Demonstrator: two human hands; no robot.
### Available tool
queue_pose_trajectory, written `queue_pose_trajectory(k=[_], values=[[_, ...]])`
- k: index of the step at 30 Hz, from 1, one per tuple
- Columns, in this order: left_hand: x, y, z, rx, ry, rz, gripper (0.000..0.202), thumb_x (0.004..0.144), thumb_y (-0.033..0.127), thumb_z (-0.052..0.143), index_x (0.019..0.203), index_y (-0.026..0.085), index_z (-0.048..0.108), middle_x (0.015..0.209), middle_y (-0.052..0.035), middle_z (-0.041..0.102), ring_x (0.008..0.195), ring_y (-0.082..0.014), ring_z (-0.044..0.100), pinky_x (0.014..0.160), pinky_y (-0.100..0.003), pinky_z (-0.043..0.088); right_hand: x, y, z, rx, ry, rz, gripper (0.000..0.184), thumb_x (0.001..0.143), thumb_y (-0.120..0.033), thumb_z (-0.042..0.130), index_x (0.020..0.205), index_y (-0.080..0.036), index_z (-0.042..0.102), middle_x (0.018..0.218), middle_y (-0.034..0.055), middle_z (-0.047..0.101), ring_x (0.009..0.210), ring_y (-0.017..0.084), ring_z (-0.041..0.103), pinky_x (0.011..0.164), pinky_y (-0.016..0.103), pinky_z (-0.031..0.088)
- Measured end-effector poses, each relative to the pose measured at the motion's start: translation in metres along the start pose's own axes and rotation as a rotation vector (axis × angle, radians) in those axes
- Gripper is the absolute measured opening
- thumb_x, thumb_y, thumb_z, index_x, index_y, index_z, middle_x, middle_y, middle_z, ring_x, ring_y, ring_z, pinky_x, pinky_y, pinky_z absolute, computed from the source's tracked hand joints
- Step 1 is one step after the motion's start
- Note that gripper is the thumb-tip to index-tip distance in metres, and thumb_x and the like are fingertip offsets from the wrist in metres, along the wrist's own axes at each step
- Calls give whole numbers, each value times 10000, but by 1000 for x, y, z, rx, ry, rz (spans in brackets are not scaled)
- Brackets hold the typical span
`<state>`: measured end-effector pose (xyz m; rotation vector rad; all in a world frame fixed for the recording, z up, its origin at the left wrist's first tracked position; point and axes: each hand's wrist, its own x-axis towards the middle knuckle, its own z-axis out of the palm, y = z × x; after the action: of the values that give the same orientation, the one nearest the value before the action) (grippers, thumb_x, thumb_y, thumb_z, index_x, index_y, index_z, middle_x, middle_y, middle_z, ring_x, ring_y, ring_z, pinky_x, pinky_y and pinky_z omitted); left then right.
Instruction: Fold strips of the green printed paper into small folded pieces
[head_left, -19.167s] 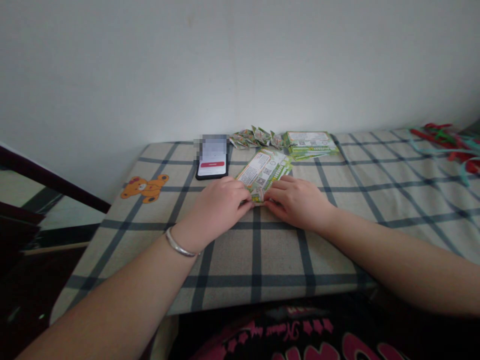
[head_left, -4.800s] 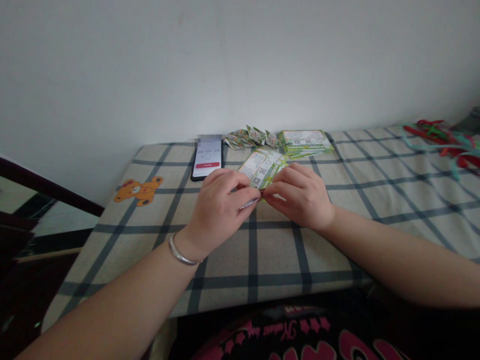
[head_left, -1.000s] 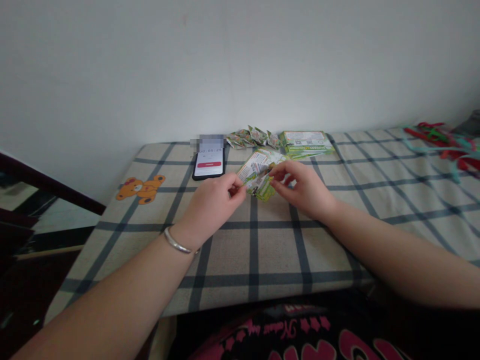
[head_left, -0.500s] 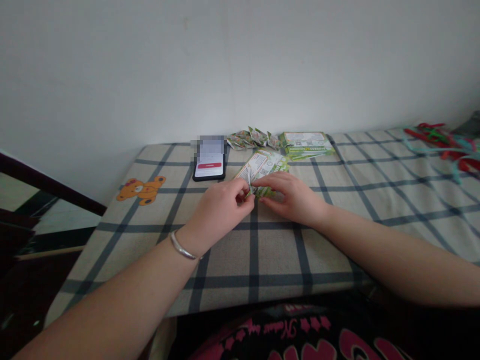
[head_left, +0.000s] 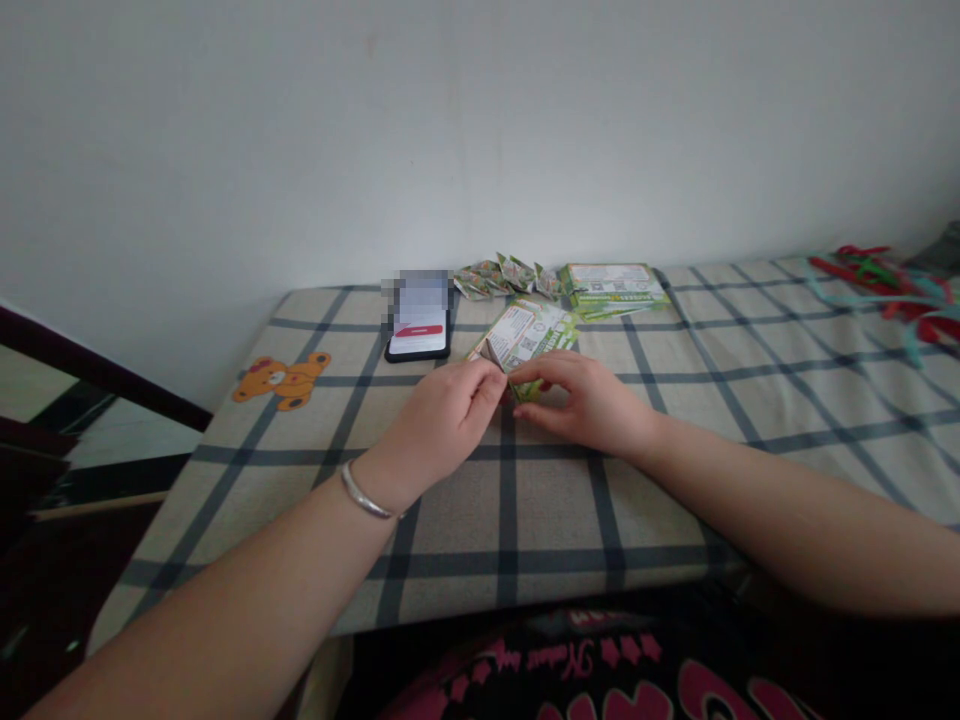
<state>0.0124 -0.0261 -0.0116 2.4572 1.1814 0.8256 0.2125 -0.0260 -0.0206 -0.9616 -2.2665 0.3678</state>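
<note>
My left hand (head_left: 448,412) is closed, thumb against the curled fingers, in a pinch on a small folded piece of printed paper (head_left: 491,353). One corner of the piece sticks up above the fingers; the fingers cover the rest. My right hand (head_left: 589,402) meets it from the other side, index fingertip and thumb at the paper's lower end. Just behind the hands lies a green-and-white printed paper stack (head_left: 531,334), partly covered by my right fingers. Farther back, several folded paper pieces (head_left: 504,276) with pointed corners form a row.
A phone (head_left: 418,315) with a lit screen lies left of the papers. Another green-and-white printed stack (head_left: 616,288) is at the back right. Red, green and pale blue strips (head_left: 892,290) lie far right. A bear figure (head_left: 281,381) is on the checked tablecloth (head_left: 465,530); a wall stands behind.
The left thumb and fingers have closed further over the folded paper, whose raised corner now leans left. My right thumb has dropped slightly. Everything else on the table stays put.
</note>
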Motion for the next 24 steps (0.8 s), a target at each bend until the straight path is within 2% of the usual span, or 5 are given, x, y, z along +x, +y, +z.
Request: queue_pose_trajectory(k=[5,8,12,18,24], values=[[0,2,-1,21,-14,21,318,995,272,336,845,154,591,788,-46,635,764,-173,598,678,-295,451,-1,-1,0,17,27,48,226,811,-288,679,1010,-182,687,972,61,730,876,187,653,767,325,525],[0,0,1,53,-3,60,206,959,218,427,905,162,618,846,-45,658,806,-174,612,708,-297,464,-1,0,0,16,64,88,169,826,-262,648,973,-195,697,948,45,735,863,180,658,752,308,520],[1,-4,3,104,84,130,98,896,140,530,927,173,617,897,-32,668,859,-177,614,788,-318,468,-2,3,0,-18,129,109,129,837,-226,616,917,-193,712,856,31,735,774,158,655,687,274,494],[3,-3,-3,166,234,180,85,905,137,524,909,168,604,920,-46,667,949,-198,573,891,-354,451,-3,7,-1,-33,205,141,94,832,-214,618,832,-186,708,763,17,706,668,127,620,573,234,432],[1,-2,-3,198,353,130,136,835,145,613,933,187,529,770,3,557,783,-174,534,788,-335,460,-2,9,-3,-82,212,104,90,842,-222,618,842,-190,702,756,21,687,681,135,603,589,248,427]])
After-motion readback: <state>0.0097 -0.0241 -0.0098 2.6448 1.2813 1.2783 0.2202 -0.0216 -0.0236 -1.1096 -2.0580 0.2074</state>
